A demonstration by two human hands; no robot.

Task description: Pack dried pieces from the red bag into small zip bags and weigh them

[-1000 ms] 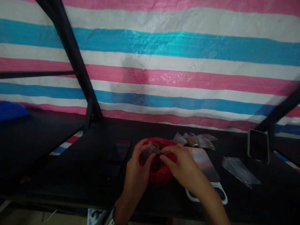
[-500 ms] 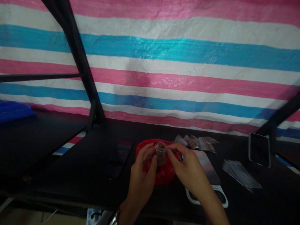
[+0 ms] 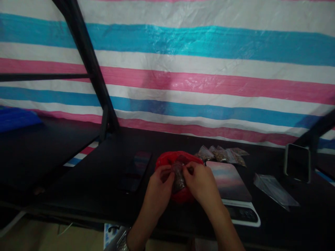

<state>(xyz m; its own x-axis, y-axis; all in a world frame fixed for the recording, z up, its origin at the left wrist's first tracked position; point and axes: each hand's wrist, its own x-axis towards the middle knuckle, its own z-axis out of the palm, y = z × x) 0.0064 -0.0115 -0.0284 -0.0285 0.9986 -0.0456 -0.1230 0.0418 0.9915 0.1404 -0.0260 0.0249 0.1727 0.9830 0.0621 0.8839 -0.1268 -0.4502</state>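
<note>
Small bag still pinched — scale display less covered.

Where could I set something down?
Black tabletop left of the dark glossy slab looks bare, as does that in front of the flat clear plastic bags. Crowded: the middle, where left hand and right hand pinch a small clear bag at the red plastic bag, beside the grey-topped white scale.

The sheet has pink, white and blue stripes; the bag is red, the bench black, the scale white and grey.
</note>
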